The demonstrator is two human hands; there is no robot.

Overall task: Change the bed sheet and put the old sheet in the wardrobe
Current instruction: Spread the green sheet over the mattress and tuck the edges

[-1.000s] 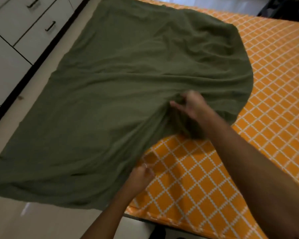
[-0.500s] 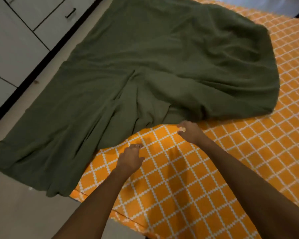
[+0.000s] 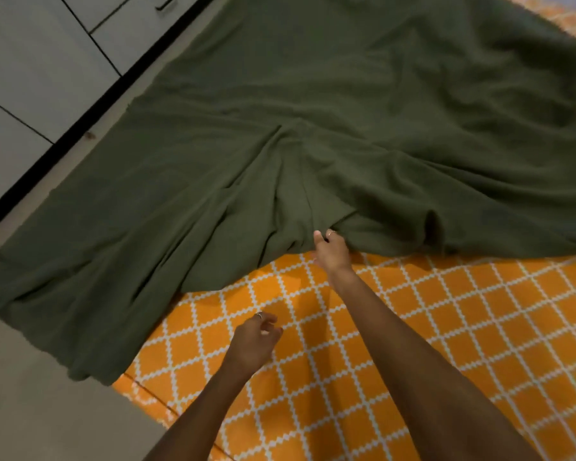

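Fingers of the right hand pinch the near edge of the green sheet at mid-frame. Lower down, the left hand hovers loosely curled, holding nothing, over the orange checked sheet. Cupboard drawers fill the upper left.

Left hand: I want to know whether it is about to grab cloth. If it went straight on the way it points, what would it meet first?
Probably bare orange sheet first, then the green sheet's near edge. The left hand seems to hover close over the orange one, though depth is unclear.
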